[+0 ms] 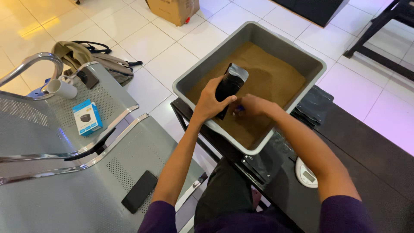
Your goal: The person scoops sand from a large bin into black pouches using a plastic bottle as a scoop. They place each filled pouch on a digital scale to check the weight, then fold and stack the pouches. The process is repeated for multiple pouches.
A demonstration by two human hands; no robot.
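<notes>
A small blue box (pixel 87 117) lies on the metal seat at nine o'clock; a cardboard carton (pixel 174 9) sits at twelve. The left hand (pixel 210 102) wraps its grip around a glossy black pouch (pixel 230 85), upright over brown powder in the grey tub (pixel 192 71). The right hand (pixel 252 105), at the pouch's four o'clock, pinches something small and blue.

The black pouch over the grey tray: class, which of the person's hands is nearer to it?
Left. The left hand grips the black pouch around its middle, touching it. The right hand sits just beside the pouch's lower end, over the brown powder in the grey tray.
</notes>
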